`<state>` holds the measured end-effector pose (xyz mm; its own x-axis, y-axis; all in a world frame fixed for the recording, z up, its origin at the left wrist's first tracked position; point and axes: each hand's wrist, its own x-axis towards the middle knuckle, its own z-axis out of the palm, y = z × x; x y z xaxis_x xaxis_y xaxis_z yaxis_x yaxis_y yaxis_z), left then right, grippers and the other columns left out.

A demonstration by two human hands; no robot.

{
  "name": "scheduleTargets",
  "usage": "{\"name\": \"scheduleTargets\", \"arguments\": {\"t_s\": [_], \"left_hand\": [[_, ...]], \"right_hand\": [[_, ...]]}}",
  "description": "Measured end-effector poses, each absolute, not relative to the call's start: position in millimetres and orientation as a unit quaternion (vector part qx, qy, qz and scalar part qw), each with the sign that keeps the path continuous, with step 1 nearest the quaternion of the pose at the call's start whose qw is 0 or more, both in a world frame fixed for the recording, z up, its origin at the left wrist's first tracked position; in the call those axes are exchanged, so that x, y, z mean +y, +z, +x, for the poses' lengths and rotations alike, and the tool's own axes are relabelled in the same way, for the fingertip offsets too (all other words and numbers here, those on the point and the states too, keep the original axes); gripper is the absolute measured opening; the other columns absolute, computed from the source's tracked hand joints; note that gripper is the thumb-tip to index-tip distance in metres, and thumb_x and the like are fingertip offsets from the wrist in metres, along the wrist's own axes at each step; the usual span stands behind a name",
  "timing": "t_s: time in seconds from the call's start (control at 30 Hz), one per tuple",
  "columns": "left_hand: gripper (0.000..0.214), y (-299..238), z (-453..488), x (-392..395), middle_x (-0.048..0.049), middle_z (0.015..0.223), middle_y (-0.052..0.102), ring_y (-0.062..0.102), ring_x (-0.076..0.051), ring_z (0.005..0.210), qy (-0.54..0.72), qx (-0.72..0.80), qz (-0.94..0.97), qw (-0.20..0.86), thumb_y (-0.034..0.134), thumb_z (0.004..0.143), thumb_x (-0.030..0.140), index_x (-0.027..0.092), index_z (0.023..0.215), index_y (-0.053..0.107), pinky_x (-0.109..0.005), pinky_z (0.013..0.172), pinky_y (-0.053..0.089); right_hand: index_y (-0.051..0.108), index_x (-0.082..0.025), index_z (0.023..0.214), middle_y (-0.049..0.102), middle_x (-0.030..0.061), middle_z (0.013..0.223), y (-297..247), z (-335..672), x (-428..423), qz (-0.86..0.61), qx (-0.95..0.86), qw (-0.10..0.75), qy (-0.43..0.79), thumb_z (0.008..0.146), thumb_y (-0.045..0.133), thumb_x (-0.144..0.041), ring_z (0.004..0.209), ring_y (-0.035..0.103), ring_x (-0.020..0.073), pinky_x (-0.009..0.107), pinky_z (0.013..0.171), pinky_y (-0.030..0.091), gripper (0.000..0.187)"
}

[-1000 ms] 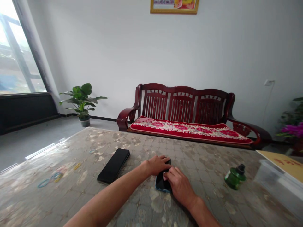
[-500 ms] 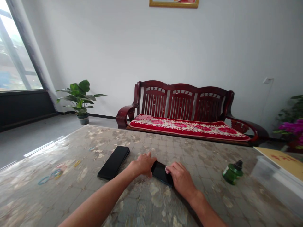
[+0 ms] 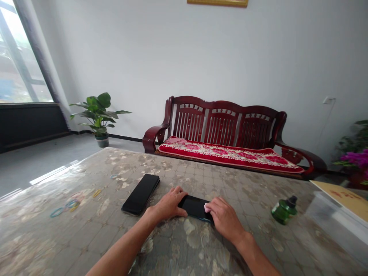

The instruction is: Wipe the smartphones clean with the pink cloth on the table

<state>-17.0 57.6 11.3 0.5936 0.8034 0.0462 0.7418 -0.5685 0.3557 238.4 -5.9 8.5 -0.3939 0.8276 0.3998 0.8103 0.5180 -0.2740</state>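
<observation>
A black smartphone [image 3: 196, 207] lies screen up on the table between my hands. My left hand [image 3: 171, 204] grips its left end, thumb along the near edge and fingers at the far edge. In the closed fingers of my right hand [image 3: 224, 217] is a small pale pink cloth [image 3: 207, 207], pressed on the right part of the screen. The phone's right end is partly hidden behind that hand. To the left of my left hand, a second, larger black smartphone [image 3: 140, 194] rests flat on the table, untouched.
A floral cloth [image 3: 184, 245] covers the table. Coloured rubber bands [image 3: 69, 205] lie at left. On the right stand a green bottle [image 3: 284, 210] and a clear plastic box [image 3: 330, 222] with a tan booklet [image 3: 342, 195] on top. Behind is a wooden bench [image 3: 221, 122].
The held phone has turned to lie more nearly crosswise. My left hand has shifted slightly left with its end; my right hand still presses the cloth on the screen. The view has moved slightly.
</observation>
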Motion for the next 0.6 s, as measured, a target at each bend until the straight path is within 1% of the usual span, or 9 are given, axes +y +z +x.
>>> {"name": "scheduleTargets", "arguments": {"t_s": [0.17,0.33,0.43,0.6], "left_hand": [[0.062,6,-17,57,-0.0087,0.124,0.055,0.052,-0.027,0.116,0.125,0.449,0.873,0.148,0.078,0.074,0.041,0.02,0.127,0.055,-0.033,0.1,0.042],[0.054,8,-11,52,-0.0103,0.122,0.055,0.055,-0.027,0.112,0.128,0.481,0.857,0.133,0.075,0.076,0.044,0.018,0.12,0.057,-0.034,0.097,0.045],[0.05,9,-8,50,-0.0098,0.121,0.055,0.056,-0.028,0.111,0.128,0.49,0.853,0.123,0.072,0.078,0.045,0.018,0.118,0.058,-0.035,0.096,0.046],[0.049,5,-8,53,-0.0086,0.121,0.055,0.055,-0.027,0.112,0.131,0.492,0.853,0.116,0.071,0.078,0.047,0.02,0.117,0.058,-0.034,0.096,0.046]], "right_hand": [[0.063,-0.023,0.087,0.061,0.0015,0.088,14,240,-11,-0.466,-0.853,0.23,0.038,0.09,0.047,-0.006,0.089,0.055,0.0177,0.029,0.078,0.041,0.024],[0.063,-0.023,0.095,0.062,0.003,0.091,5,241,0,-0.483,-0.839,0.252,-0.001,0.092,0.044,-0.006,0.09,0.055,0.0193,0.031,0.081,0.042,0.026],[0.064,-0.023,0.096,0.062,0.0033,0.091,1,240,2,-0.491,-0.83,0.266,-0.017,0.092,0.044,-0.005,0.09,0.055,0.0193,0.03,0.081,0.043,0.027],[0.063,-0.022,0.091,0.06,0.003,0.088,4,236,-7,-0.475,-0.845,0.246,-0.018,0.09,0.049,-0.005,0.087,0.054,0.0192,0.03,0.077,0.042,0.023]]}}
